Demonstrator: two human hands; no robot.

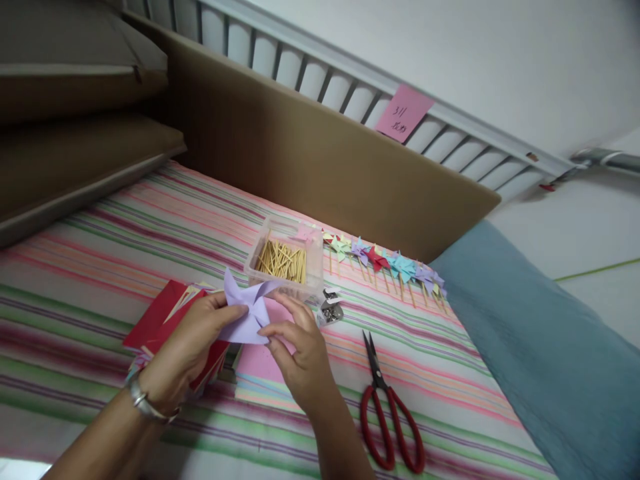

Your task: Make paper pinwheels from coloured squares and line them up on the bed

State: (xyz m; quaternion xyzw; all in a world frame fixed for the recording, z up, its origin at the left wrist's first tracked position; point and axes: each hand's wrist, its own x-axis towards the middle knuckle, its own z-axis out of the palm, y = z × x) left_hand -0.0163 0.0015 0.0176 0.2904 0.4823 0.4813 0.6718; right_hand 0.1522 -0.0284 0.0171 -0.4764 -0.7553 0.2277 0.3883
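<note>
A lavender paper pinwheel (245, 321), its blades partly folded to the middle, is held up between both hands. My left hand (203, 330) grips its left side, with the thumb pressed near the centre. The fingers of my right hand (297, 347) pinch its lower right corner. Below lie a stack of red and other coloured paper (163, 313) on the left and a pile of pink and pale sheets (257, 377). Just behind stands a clear plastic box (314, 267) with many thin wooden sticks (283, 260).
Scissors with red handles (383, 400) lie right of my hands, blades pointing away. Small metal pieces (331, 312) sit beside the box. A row of finished pinwheels on sticks (400, 267) lies along the back board (320, 160). Cushions (75, 153) stand at left.
</note>
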